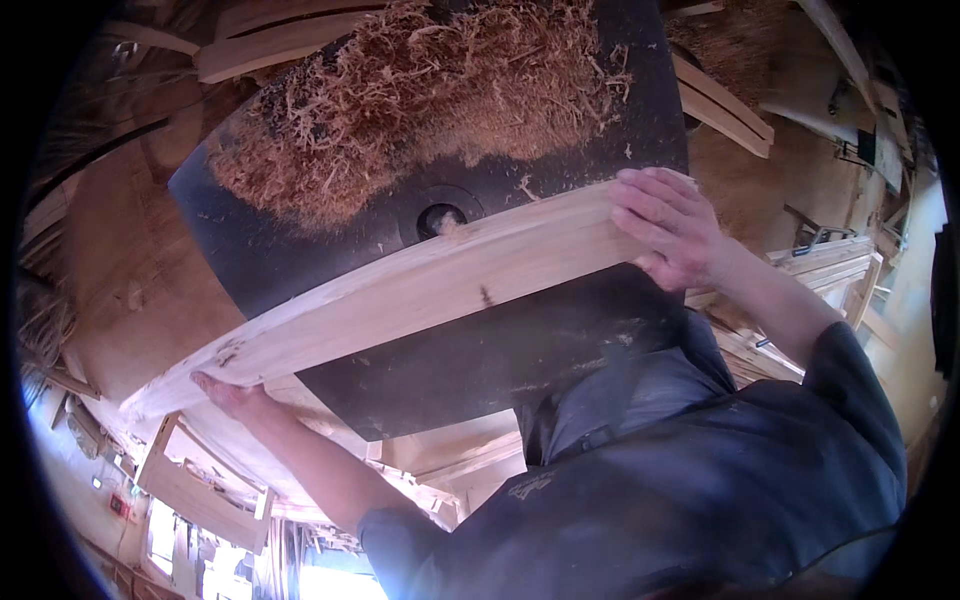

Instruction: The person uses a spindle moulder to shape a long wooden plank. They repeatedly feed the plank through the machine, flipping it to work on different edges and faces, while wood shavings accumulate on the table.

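Observation:
A long pale wooden board, slightly curved and marked by a dark knot, lies slantwise over a dark machine table. My right hand grips its right end, fingers over the far edge and thumb on the near side. Near the left end, beyond the table's edge, my left hand holds the board from its near edge; most of those fingers are hidden. Just past the board's far edge sits a round opening in the table, with a few shavings at a dark centre piece.
A large heap of wood shavings covers the table's far half. Wooden pieces lie beyond its right side, and others at the far left. Stacked boards with a clamp stand at the right. A wooden frame is at lower left.

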Demonstrator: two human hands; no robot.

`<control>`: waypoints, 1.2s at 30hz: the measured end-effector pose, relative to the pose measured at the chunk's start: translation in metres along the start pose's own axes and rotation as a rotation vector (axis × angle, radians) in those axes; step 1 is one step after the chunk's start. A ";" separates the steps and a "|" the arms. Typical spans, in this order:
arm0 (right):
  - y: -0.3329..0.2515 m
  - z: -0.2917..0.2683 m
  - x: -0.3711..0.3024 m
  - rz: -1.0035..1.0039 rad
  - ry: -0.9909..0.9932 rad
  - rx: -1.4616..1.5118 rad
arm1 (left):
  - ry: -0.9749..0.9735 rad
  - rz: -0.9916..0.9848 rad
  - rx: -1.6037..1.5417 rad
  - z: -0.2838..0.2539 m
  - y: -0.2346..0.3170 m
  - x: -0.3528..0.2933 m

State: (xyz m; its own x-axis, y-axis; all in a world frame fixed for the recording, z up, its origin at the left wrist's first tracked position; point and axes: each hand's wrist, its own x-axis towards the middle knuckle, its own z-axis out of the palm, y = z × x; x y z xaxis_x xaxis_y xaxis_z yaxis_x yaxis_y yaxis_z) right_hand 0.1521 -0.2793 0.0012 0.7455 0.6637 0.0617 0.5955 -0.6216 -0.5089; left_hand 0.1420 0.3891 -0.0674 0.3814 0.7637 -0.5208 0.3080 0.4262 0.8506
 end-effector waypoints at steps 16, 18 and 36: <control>-0.024 0.029 0.106 -0.239 -0.156 0.112 | 0.017 0.186 0.301 -0.228 -0.045 0.029; -0.028 0.036 0.114 -0.280 -0.159 0.099 | 0.254 0.149 0.273 -0.175 -0.038 -0.023; 0.028 -0.010 0.081 -0.268 -0.191 -0.079 | 0.416 -0.017 -0.194 -0.054 -0.037 -0.110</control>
State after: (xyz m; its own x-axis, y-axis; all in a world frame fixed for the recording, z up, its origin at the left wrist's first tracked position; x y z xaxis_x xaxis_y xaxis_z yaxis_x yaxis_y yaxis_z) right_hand 0.2318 -0.2472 0.0008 0.4942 0.8692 0.0187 0.7896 -0.4397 -0.4280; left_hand 0.0417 0.3154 -0.0382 -0.0167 0.8687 -0.4951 0.1268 0.4930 0.8607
